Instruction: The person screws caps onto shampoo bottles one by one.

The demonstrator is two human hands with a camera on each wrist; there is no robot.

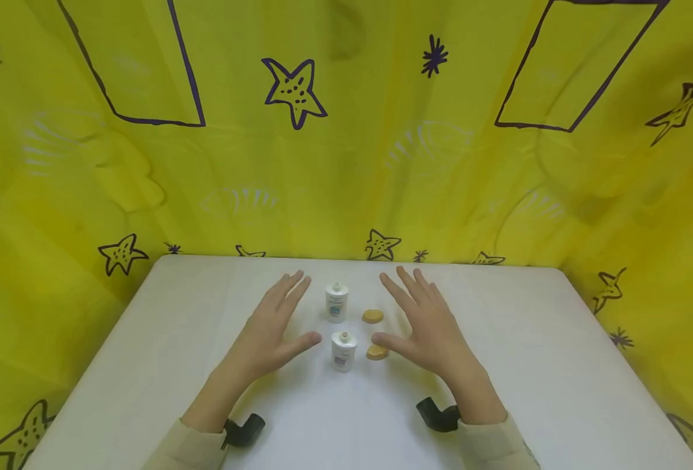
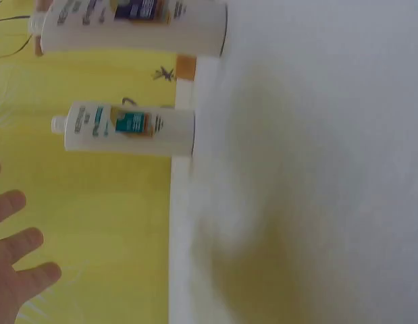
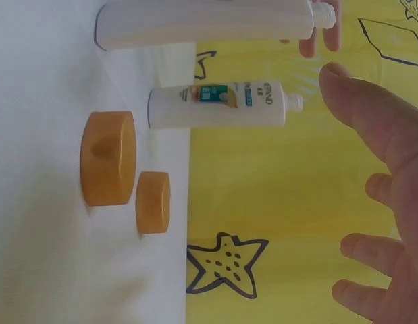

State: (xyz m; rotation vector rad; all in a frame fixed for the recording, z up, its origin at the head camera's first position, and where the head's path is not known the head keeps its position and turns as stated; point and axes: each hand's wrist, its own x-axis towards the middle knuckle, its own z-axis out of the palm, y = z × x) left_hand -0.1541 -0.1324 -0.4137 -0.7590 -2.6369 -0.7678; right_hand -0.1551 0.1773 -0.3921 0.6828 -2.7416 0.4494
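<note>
Two white bottles without caps stand upright in the middle of the table. The farther bottle [image 1: 337, 303] has a teal label, and the nearer bottle [image 1: 343, 352] a purple one. To their right lie two golden-orange caps, the farther cap [image 1: 372, 316] and the nearer cap [image 1: 375, 353]. My left hand [image 1: 272, 329] is held left of the bottles with its fingers spread, touching none of them. On the other side my right hand [image 1: 425, 323] is spread too; its thumb overlaps the nearer cap in the head view. In the right wrist view both caps [image 3: 109, 158] rest on the table.
The white table [image 1: 146, 365] has rounded far corners. Behind it and at its sides hangs a yellow curtain [image 1: 346, 183] with dark star drawings. A black wrist mount sits on the left wrist [image 1: 245, 431] and another on the right wrist [image 1: 438, 415].
</note>
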